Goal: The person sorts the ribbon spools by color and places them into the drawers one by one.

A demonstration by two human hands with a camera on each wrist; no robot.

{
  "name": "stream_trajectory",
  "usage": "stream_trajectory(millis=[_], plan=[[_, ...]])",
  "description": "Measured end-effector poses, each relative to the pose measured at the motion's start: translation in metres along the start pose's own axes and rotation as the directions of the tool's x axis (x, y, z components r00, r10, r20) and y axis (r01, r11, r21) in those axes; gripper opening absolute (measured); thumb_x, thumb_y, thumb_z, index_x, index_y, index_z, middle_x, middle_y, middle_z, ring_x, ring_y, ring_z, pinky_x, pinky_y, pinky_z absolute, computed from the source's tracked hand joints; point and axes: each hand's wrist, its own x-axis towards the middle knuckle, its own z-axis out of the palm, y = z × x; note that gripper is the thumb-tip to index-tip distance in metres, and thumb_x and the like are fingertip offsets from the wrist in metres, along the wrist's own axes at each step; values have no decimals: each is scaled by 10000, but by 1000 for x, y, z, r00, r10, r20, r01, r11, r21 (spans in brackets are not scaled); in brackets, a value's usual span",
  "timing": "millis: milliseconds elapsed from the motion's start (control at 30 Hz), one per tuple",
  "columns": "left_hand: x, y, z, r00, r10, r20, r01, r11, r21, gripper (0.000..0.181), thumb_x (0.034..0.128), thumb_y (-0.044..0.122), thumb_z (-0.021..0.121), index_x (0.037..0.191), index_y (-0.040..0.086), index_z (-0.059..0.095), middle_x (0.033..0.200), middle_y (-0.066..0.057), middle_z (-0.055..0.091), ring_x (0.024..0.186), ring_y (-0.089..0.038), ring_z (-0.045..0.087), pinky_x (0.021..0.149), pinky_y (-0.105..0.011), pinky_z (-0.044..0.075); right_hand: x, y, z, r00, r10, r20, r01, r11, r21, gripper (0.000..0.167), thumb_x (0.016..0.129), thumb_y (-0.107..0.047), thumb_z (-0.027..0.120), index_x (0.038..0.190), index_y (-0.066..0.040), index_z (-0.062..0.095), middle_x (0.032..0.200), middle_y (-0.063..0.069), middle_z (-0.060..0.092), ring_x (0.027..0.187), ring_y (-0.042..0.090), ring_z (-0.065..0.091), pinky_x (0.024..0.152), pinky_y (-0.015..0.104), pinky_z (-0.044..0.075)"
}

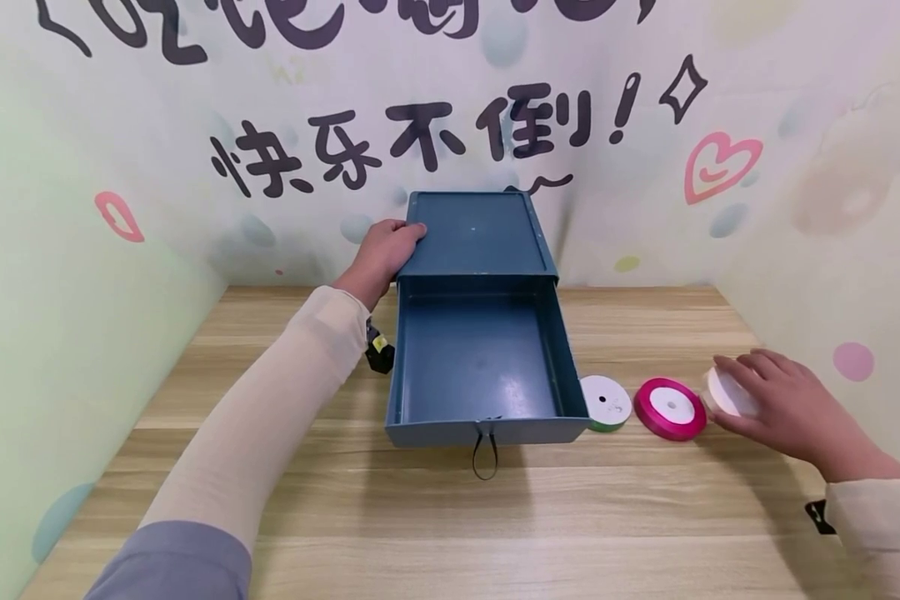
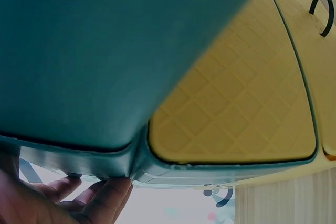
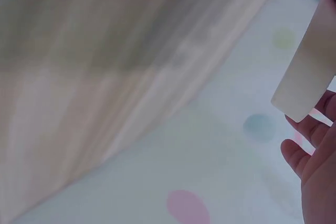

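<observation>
**Drawer (image 1: 480, 358) open, white spool (image 1: 729, 393) held at right**

Left hand (image 1: 386, 250): grasping the box (image 1: 472, 233) at its upper left edge, thumb on the top, fingers against the side. The drawer projects well forward; in my judgement a front-heavy box could tip or slew if this grip slackens or someone presses on the drawer's front. Right hand (image 1: 783, 408): fingers and thumb closed about the white spool, which is tilted, just beside the pink spool. Whether it touches the table (image 1: 307, 517) cannot be told. An uneven pinch on so smooth a disc could let it slip and roll; a low sweep leftward would likely knock its neighbours.

Surroundings, left to right. A black device (image 1: 380, 354) with a yellow label shows beside the drawer, close under the left sleeve (image 1: 270, 392). A black loop (image 1: 484, 478) hangs at the drawer's front and could snag a finger. The green spool (image 1: 606, 398) lies hard by the drawer's right wall, then the pink spool (image 1: 672, 408); both stand between the right hand and the drawer, as does that wall. The drawer's visible floor is bare.
</observation>
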Motion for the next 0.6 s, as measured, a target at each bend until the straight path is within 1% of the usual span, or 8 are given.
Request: stream_trajectory(millis=[133, 400, 600], plan=[[0, 0, 0, 1000, -2, 0, 2, 1000, 0, 579, 1031, 389, 502, 1520, 102, 388, 1497, -97, 440, 1274, -270, 513, 1057, -417, 424, 8, -4, -8, 999, -38, -16, 38, 999, -7, 832, 625, -462, 879, 1278, -35, 590, 1106, 204, 586, 1096, 452, 482, 868, 615, 387], [1, -1, -1, 1000, 7, -9, -7, 1000, -2, 570, 1030, 385, 504, 1511, 96, 403, 1484, -105, 457, 1270, -271, 522, 1046, -416, 434, 27, -18, -26, 999, -53, -15, 52, 998, -25, 819, 670, -457, 849, 1334, -72, 563, 1149, 202, 572, 1188, 477, 428, 921, 648, 342], [1, -1, 1, 1000, 20, -14, -20, 1000, 6, 559, 1029, 382, 510, 1496, 85, 425, 1467, -112, 472, 1259, -276, 526, 1040, -419, 437, 39, -28, -39, 997, -78, -21, 76, 996, -48, 844, 645, -490, 847, 1331, -82, 570, 1175, 203, 569, 1209, 469, 419, 939, 638, 340]])
